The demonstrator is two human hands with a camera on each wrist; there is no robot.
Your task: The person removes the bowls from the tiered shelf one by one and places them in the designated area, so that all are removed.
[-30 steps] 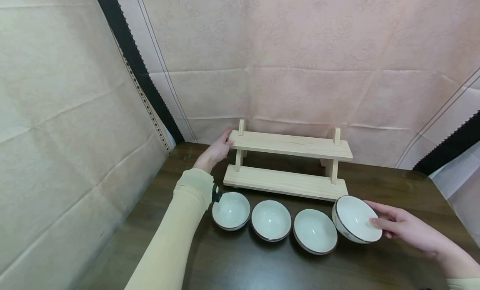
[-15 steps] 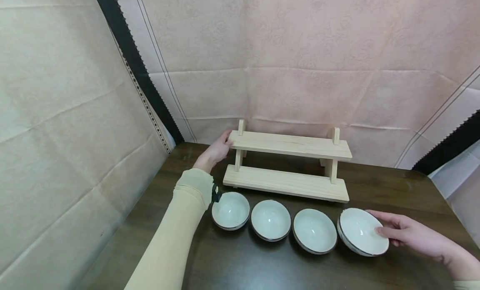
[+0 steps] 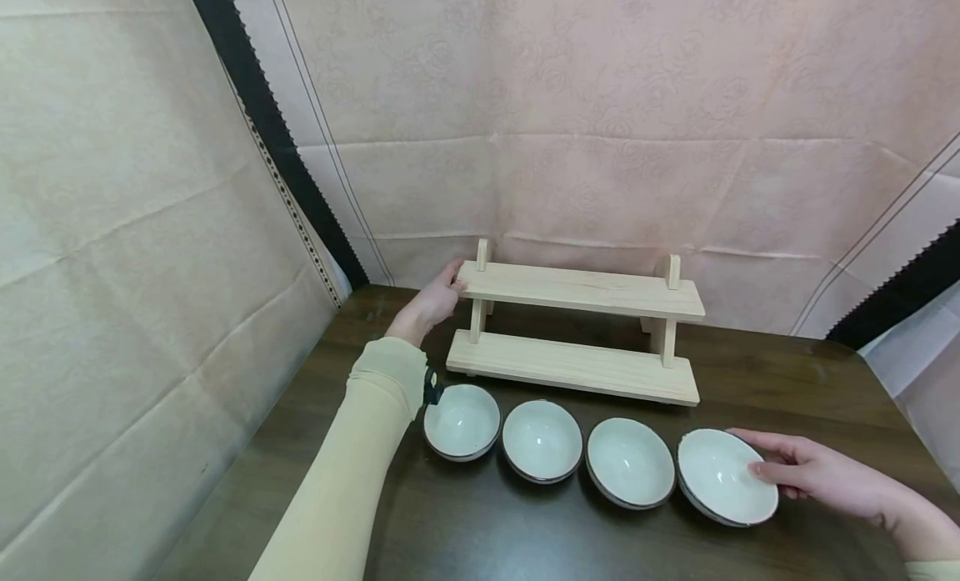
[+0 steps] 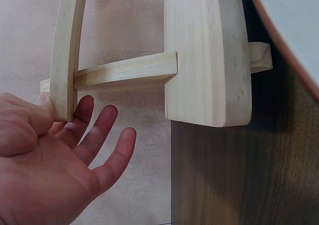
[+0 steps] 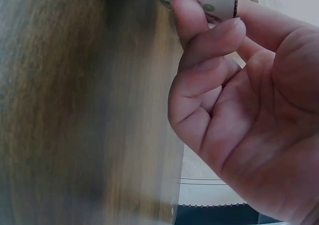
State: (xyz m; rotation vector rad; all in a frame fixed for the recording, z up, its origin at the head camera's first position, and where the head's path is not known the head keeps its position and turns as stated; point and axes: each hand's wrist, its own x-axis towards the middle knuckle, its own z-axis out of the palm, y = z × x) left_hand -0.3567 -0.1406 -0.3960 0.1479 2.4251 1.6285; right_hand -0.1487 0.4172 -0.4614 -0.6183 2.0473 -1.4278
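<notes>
In the head view my left hand (image 3: 433,304) holds the left end of the upper board of a two-tier wooden shelf (image 3: 577,289). The left wrist view shows the thumb and fingers of that hand (image 4: 55,170) pinching the board's end (image 4: 64,100), the other fingers loose. My right hand (image 3: 825,477) pinches the rim of a white bowl (image 3: 723,477), thumb inside and fingers outside, at the right end of a bowl row. In the right wrist view, fingers (image 5: 214,85) curl under its patterned side (image 5: 224,0). Whether its base touches the table cannot be told.
Three more white bowls with dark rims, a left one (image 3: 462,423), a middle one (image 3: 542,441) and a right one (image 3: 630,463), stand in front of the shelf on the dark wooden table (image 3: 510,531). Pale cloth (image 3: 600,147) hangs behind and at the sides.
My right hand has moved the bowl down and slightly right, from near the shelf's right front corner to the end of the row. The left hand and shelf stay nearly still.
</notes>
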